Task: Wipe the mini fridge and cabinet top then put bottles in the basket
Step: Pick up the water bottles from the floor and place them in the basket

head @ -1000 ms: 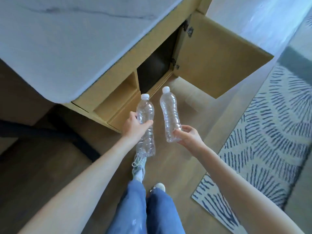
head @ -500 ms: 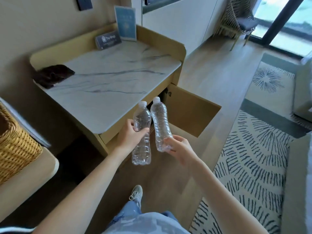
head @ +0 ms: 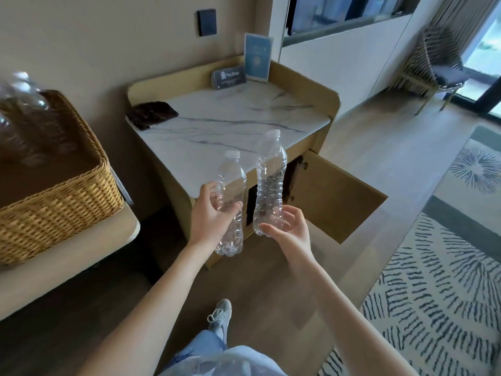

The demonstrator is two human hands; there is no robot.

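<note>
- One woven basket point(head: 62, 202) sits far left on a pale ledge point(head: 81, 248).
- Some clear bottles in the basket point(head: 24, 104) are too blurry to count.
- One dark cloth point(head: 151, 114) lies crumpled on the back left corner of the tabletop point(head: 230, 123).
- This white tabletop with grey streaks belongs to one cabinet point(head: 329, 109).
- Two cards stand at the back of the tabletop: one dark card point(head: 229, 77) and, just beside it, one blue card point(head: 257, 57).
- Both arms reach forward in front of the cabinet, and each one holds up a bottle.
- The left hand point(head: 211, 215) has its fingers and thumb curled round the middle of the first bottle point(head: 231, 177). The bottle stands straight with its white cap on top.
- The right hand point(head: 290, 234) is turned palm up, with its fingers cupped round the bottom of the second bottle point(head: 271, 180). This bottle leans a little and its cap is higher up.
- The two held bottles are side by side with a small gap between them.
- One cabinet door point(head: 333, 196) hangs open to the right.
- One shoe point(head: 221, 316) shows on the wood floor below.
- One striped rug point(head: 433, 294) lies on the right.
- One chair point(head: 433, 63) stands far back on the right.
</note>
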